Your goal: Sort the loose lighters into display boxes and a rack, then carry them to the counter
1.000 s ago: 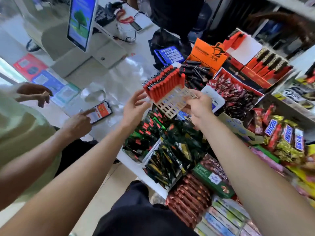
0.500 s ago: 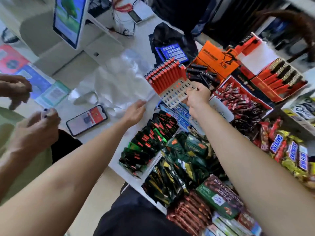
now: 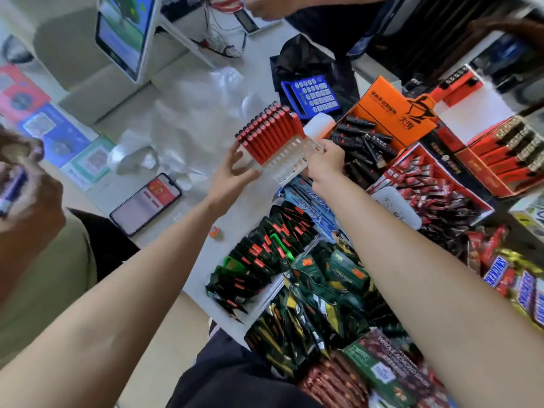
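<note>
1. The rack (image 3: 294,160), a pale plastic grid, is held tilted in the air at the centre of the frame, above the white bench (image 3: 235,213).
2. A row of red lighters (image 3: 270,131) with dark caps fills the upper-left part of the rack; the lower-right slots hold nothing.
3. The left hand (image 3: 232,175) meets the rack's lower-left side. Its grip is spread: the thumb lies beside the end lighter and the fingers reach under the grid.
4. The right hand (image 3: 323,160) is at the rack's right edge, its grip pinching the grid's rim.
5. Just right of the rack, an orange display box (image 3: 394,113) holds black lighters (image 3: 362,142) lying loose in a heap.
6. Further right, a red display box (image 3: 500,160) shows lighters in neat rows.
7. A blue calculator (image 3: 312,97) lies above the rack, and crumpled clear plastic (image 3: 191,122) is spread to its left.
8. A phone (image 3: 145,203) with a lit screen lies on the bench at centre left.
9. Dark snack packets (image 3: 265,254) stand in trays in the lower middle of the frame.
10. Another person's hand (image 3: 29,201) shows at the left edge, holding something blue.
</note>
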A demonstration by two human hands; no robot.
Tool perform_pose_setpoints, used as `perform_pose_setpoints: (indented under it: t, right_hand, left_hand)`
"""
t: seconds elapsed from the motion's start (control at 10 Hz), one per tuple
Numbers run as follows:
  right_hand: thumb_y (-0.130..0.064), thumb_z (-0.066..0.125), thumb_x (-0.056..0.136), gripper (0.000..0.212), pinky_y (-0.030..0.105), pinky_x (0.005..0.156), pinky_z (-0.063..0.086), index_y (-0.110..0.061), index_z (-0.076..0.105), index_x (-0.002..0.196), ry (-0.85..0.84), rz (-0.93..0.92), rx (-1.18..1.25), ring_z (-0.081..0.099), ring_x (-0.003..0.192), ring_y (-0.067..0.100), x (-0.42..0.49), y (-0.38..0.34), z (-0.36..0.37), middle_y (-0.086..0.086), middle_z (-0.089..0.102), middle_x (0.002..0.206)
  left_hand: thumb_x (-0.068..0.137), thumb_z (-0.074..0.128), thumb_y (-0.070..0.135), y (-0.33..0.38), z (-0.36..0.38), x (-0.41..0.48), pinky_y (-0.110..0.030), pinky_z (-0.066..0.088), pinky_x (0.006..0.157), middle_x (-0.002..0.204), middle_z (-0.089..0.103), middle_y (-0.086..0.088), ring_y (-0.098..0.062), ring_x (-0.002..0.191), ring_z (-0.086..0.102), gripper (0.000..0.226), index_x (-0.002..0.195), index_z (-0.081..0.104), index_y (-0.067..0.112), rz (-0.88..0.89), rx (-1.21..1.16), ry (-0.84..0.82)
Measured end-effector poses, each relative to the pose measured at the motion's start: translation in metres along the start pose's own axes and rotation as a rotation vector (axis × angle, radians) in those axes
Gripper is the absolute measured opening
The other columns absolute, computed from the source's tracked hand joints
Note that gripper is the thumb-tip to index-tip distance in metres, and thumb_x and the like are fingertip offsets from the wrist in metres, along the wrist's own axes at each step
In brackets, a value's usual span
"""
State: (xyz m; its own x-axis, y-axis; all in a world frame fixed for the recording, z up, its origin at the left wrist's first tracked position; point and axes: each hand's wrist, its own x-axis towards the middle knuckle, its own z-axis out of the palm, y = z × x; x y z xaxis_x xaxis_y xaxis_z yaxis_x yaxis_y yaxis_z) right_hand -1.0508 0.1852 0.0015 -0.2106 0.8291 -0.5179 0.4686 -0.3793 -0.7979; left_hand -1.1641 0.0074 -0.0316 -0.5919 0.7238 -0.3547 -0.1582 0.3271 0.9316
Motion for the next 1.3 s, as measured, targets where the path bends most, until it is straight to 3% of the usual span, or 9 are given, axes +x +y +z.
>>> perform_pose_setpoints:
  t: [0.2, 0.3, 0.4, 0.5, 0.6, 0.7, 0.9, 1.2, 1.3]
  right_hand:
    - [-0.018, 0.058, 0.085, 0.027, 0.047, 0.073, 0.062, -0.041, 0.066, 0.096, -0.097, -0.053, -0.207, 0.070, 0.088, 0.026, 0.033, 0.015, 0.021, -0.002, 0.070, 0.102]
    - [-0.013, 0.062, 0.091, 0.031, 0.040, 0.080, 0.060, -0.032, 0.066, 0.116, -0.159, -0.133, -0.346, 0.066, 0.101, 0.027, 0.020, -0.003, 0.025, 0.004, 0.065, 0.118]
    - [-0.012, 0.063, 0.092, 0.032, 0.029, 0.077, 0.047, -0.018, 0.065, 0.124, -0.213, -0.275, -0.610, 0.059, 0.105, 0.024, 0.019, -0.011, 0.022, 0.005, 0.064, 0.120]
    - [-0.014, 0.063, 0.090, 0.014, 0.029, 0.068, 0.041, -0.013, 0.068, 0.104, -0.241, -0.352, -0.831, 0.061, 0.095, 0.027, 0.023, -0.008, 0.020, 0.006, 0.065, 0.103]
    - [-0.018, 0.067, 0.089, 0.015, 0.033, 0.070, 0.047, -0.011, 0.069, 0.101, -0.264, -0.437, -1.054, 0.063, 0.100, 0.034, 0.027, -0.004, 0.016, 0.011, 0.066, 0.100]
    - [-0.033, 0.065, 0.094, 0.042, 0.042, 0.100, 0.046, -0.012, 0.061, 0.130, -0.360, -0.494, -1.199, 0.050, 0.123, 0.036, 0.023, -0.003, 0.006, 0.015, 0.063, 0.123]
    - [-0.056, 0.035, 0.101, 0.052, 0.049, 0.108, 0.029, -0.019, 0.062, 0.125, -0.428, -0.634, -1.498, 0.038, 0.131, 0.034, 0.001, 0.013, -0.015, 0.010, 0.044, 0.149]
    - [-0.038, 0.048, 0.100, 0.047, 0.044, 0.116, 0.023, -0.016, 0.052, 0.141, -0.331, -0.756, -1.254, 0.030, 0.143, 0.026, -0.068, 0.029, -0.045, 0.007, 0.043, 0.152]
    - [-0.033, 0.052, 0.099, 0.043, 0.043, 0.113, 0.030, -0.014, 0.055, 0.138, -0.282, -0.737, -1.154, 0.038, 0.138, 0.027, -0.101, 0.031, -0.064, 0.006, 0.052, 0.144]
  left_hand:
    - [0.077, 0.082, 0.033, 0.014, 0.004, 0.014, -0.044, 0.063, 0.078, 0.125, 0.058, -0.004, -0.026, 0.101, 0.071, 0.074, 0.139, 0.042, 0.031, -0.014, -0.124, 0.258]
    - [0.067, 0.078, 0.040, 0.009, -0.004, 0.023, -0.048, 0.062, 0.079, 0.113, 0.064, 0.003, -0.022, 0.105, 0.069, 0.058, 0.119, 0.052, 0.030, -0.060, -0.020, 0.308]
    - [0.075, 0.080, 0.033, 0.001, -0.001, 0.026, -0.048, 0.060, 0.086, 0.108, 0.066, 0.009, -0.011, 0.105, 0.065, 0.053, 0.121, 0.054, 0.025, -0.069, 0.114, 0.352]
    - [0.081, 0.079, 0.030, -0.005, 0.003, 0.029, -0.046, 0.056, 0.091, 0.109, 0.065, 0.011, -0.009, 0.104, 0.063, 0.052, 0.125, 0.053, 0.024, -0.063, 0.235, 0.379]
    - [0.080, 0.079, 0.030, -0.004, 0.008, 0.033, -0.046, 0.056, 0.090, 0.114, 0.064, 0.007, -0.014, 0.101, 0.064, 0.052, 0.125, 0.053, 0.025, -0.023, 0.337, 0.381]
    - [0.082, 0.079, 0.018, 0.002, 0.019, 0.035, -0.041, 0.057, 0.086, 0.106, 0.058, 0.008, -0.015, 0.094, 0.062, 0.050, 0.125, 0.055, 0.017, 0.040, 0.398, 0.349]
    - [0.084, 0.077, 0.014, 0.004, 0.032, 0.037, -0.041, 0.057, 0.086, 0.114, 0.064, -0.003, -0.022, 0.096, 0.065, 0.047, 0.125, 0.053, 0.016, 0.052, 0.459, 0.369]
    - [0.087, 0.071, 0.031, 0.013, 0.030, -0.002, -0.037, 0.048, 0.101, 0.149, 0.046, -0.003, -0.023, 0.124, 0.055, 0.079, 0.154, 0.030, 0.027, 0.018, 0.503, 0.290]
    - [0.087, 0.066, 0.029, 0.018, 0.028, -0.030, -0.036, 0.050, 0.094, 0.139, 0.050, 0.001, -0.017, 0.120, 0.053, 0.062, 0.145, 0.045, 0.027, 0.152, 0.560, 0.332]
